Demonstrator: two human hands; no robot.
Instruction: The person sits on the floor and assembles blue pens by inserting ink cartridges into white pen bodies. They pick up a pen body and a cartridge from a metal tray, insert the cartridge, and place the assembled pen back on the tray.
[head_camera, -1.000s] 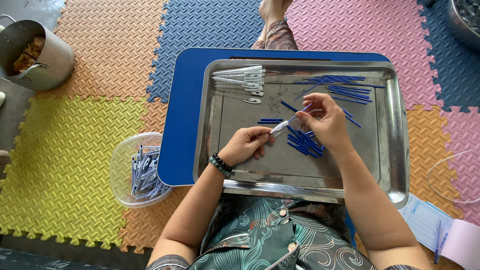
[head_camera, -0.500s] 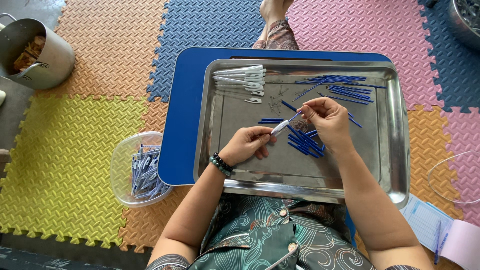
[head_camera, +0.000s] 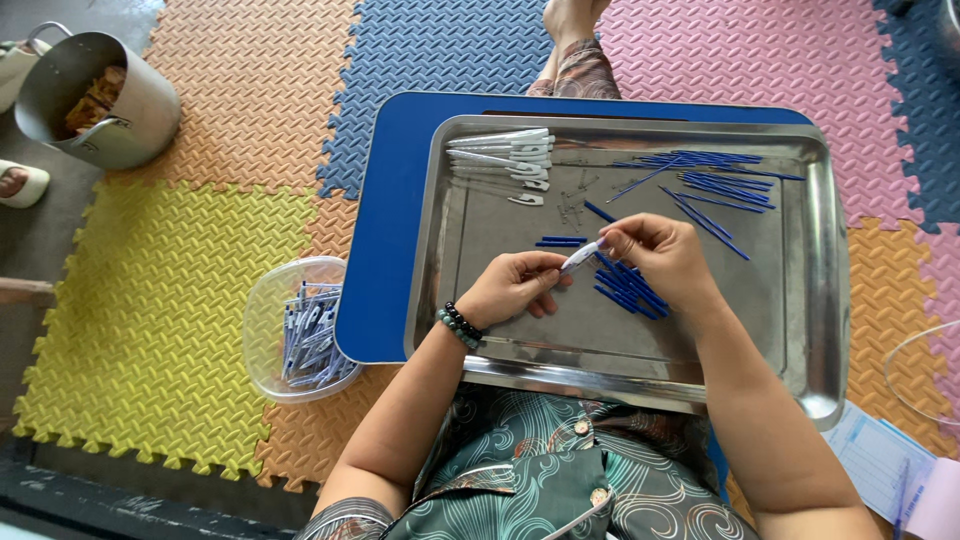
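My left hand (head_camera: 515, 287) and my right hand (head_camera: 660, 255) meet over the middle of a steel tray (head_camera: 815, 300). Both pinch the same small white pen part (head_camera: 581, 256), the left from below, the right at its upper end. A pile of thin blue refills (head_camera: 628, 286) lies just under my right hand. More blue refills (head_camera: 715, 175) are spread at the tray's far right. White pen barrels (head_camera: 503, 155) lie in a row at the far left, with a few tiny springs (head_camera: 572, 208) beside them.
The tray rests on a blue board (head_camera: 385, 230) across my lap, over coloured foam floor mats. A clear plastic tub (head_camera: 290, 330) of assembled pens stands on the left. A metal pot (head_camera: 95, 100) is at the far left, papers (head_camera: 885, 465) at the lower right.
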